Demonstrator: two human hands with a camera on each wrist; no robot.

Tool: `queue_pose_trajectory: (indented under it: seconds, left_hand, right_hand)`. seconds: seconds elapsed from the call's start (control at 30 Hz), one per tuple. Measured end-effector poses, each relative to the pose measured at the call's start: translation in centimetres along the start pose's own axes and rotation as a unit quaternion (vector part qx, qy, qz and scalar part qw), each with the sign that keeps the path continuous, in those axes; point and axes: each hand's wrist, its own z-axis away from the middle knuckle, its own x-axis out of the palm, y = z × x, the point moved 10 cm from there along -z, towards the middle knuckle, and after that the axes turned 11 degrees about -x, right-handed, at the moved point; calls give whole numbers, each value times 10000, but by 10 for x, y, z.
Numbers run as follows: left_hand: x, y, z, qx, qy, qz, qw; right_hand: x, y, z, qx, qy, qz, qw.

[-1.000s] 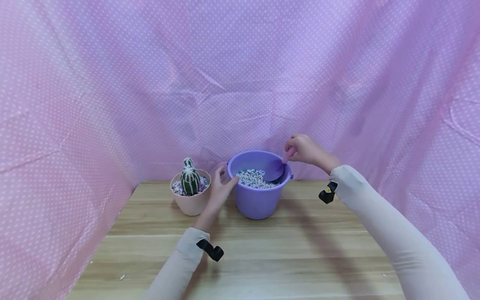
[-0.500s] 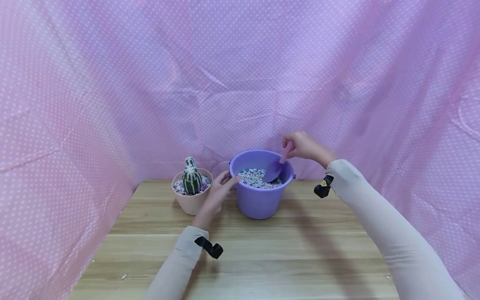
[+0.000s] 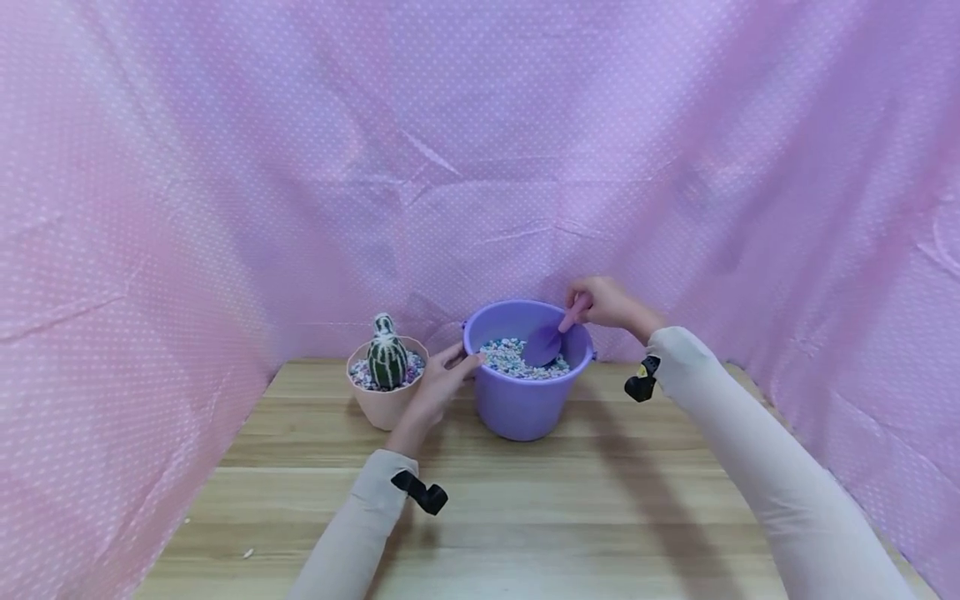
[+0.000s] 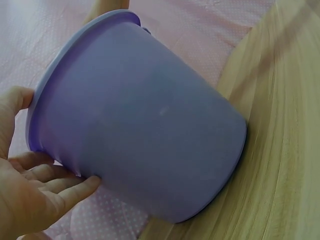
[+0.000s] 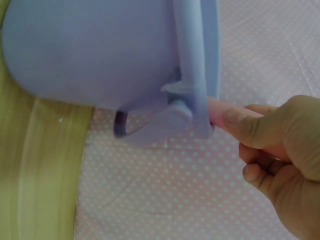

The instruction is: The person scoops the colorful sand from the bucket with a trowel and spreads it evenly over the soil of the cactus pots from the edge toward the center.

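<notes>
A purple bucket (image 3: 521, 410) stands upright on the table, partly filled with small blue, white and grey pebbles (image 3: 506, 354). My left hand (image 3: 441, 387) holds its left side. In the left wrist view the thumb lies at the rim and the other fingers (image 4: 75, 192) touch the outer wall. Over the right rim, my right hand (image 3: 606, 302) grips the pink handle of a toy shovel (image 3: 576, 312). Its purple blade rests tilted among the pebbles, the tip partly buried. In the right wrist view the bucket wall hides the blade.
A cactus (image 3: 387, 358) in a pale pink pot (image 3: 381, 410) stands left of the bucket, close to my left hand. The bucket's handle (image 5: 150, 130) hangs down outside. Pink dotted cloth (image 3: 480, 167) encloses the wooden table (image 3: 525, 517). A small white bit (image 3: 248, 553) lies front left.
My right hand rose slightly, then came down a little, and the shovel's blade shifted slightly left in the pebbles. The left hand drew its fingers in against the bucket. The view shifted a little.
</notes>
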Motion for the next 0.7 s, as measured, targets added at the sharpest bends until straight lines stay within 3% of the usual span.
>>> queue_pose_trajectory:
  seconds: [0.23, 0.7]
  left_hand:
    - [1, -2, -4, -9, -149, 41, 9999]
    - [3, -2, 0, -47, -145, -10, 9999]
  right_hand:
    - [10, 14, -2, 437, 14, 146, 9989]
    - [24, 16, 1, 586, 149, 305, 9977]
